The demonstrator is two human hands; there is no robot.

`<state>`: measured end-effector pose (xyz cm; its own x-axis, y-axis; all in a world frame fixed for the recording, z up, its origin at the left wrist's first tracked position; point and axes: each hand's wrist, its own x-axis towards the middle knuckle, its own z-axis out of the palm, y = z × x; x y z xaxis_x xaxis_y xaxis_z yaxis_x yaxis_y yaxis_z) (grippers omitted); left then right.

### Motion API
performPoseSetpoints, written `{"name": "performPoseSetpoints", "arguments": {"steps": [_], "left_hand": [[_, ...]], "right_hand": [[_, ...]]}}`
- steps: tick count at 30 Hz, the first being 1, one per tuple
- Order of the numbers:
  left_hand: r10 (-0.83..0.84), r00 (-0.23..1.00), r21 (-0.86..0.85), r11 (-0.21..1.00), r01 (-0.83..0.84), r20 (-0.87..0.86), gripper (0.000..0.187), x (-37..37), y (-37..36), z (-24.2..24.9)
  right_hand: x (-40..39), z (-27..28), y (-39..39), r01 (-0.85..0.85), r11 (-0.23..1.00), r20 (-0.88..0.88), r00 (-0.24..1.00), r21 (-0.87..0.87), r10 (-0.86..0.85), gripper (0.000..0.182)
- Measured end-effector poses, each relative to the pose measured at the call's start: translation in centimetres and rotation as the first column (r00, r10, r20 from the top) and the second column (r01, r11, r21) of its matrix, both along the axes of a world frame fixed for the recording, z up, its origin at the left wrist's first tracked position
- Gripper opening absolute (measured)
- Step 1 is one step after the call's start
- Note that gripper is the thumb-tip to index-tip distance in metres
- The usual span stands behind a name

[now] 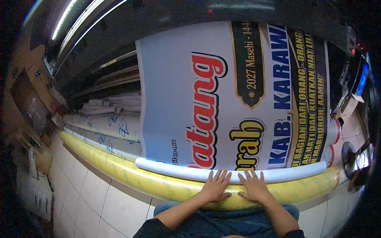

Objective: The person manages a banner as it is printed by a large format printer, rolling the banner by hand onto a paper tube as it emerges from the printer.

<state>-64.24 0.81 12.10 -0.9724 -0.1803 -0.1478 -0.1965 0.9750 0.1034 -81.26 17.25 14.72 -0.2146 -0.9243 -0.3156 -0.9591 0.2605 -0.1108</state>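
Note:
A printed banner (174, 91) hangs down from a dark machine, and its lower end is wound into a white roll (289, 173). Both my hands lie on that roll, fingers stretched and spread over its near side. My left hand (216, 186) and my right hand (254, 187) are side by side near the middle, thumbs pointing at each other. Under my palms is a long yellow wrapped roll (158, 184), lying crosswise in front of my knees. Neither hand is closed around anything.
Several white wrapped rolls (107, 127) lie to the left behind the yellow one. The dark machine (170, 20) spans the top. A fan (351, 156) stands at the right on the tiled floor (95, 194). A lit blue screen (362, 79) is at far right.

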Motion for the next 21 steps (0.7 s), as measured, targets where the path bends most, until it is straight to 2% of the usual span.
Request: {"name": "performPoseSetpoints", "arguments": {"steps": [6, 9, 10, 12, 13, 17, 21], "left_hand": [[-0.017, 0.999, 0.009, 1.000, 0.017, -0.034, 0.094, 0.1, -0.2, 0.2], [-0.010, 1.000, 0.029, 1.000, 0.011, -0.020, 0.094, 0.2, -0.3, 0.5], [-0.007, 1.000, 0.021, 1.000, 0.008, -0.027, 0.094, 0.2, -0.4, 0.7], [-0.017, 1.000, 0.046, 0.999, 0.016, 0.020, 0.096, 0.1, -0.4, 1.3], [-0.029, 1.000, 0.018, 0.999, 0.029, 0.012, 0.096, 0.2, -0.4, 1.1], [-0.039, 0.999, -0.037, 0.999, 0.040, 0.036, 0.097, 0.1, -0.3, 1.0], [-0.031, 0.999, -0.009, 0.999, 0.031, 0.007, 0.097, 0.1, -0.5, 0.9]], "right_hand": [[0.3, 0.4, -0.4, -0.021, 0.999, -0.052, 0.998, -0.028, 0.019, 0.090], [1.0, 0.7, -1.1, 0.067, 0.940, -0.105, 0.989, -0.335, -0.108, 0.090], [0.9, 0.2, -1.1, 0.062, 0.938, -0.111, 0.988, -0.342, -0.106, 0.090], [0.5, -1.2, -0.9, 0.023, 0.990, -0.045, 0.999, -0.136, -0.029, 0.089], [0.8, -1.5, -0.8, 0.009, 0.992, -0.065, 0.998, -0.129, -0.018, 0.089], [0.7, -0.6, -0.6, 0.025, 0.993, -0.027, 0.999, -0.119, -0.029, 0.087], [1.5, 1.0, -0.9, 0.044, 0.959, -0.077, 0.995, -0.282, -0.068, 0.091]]}}
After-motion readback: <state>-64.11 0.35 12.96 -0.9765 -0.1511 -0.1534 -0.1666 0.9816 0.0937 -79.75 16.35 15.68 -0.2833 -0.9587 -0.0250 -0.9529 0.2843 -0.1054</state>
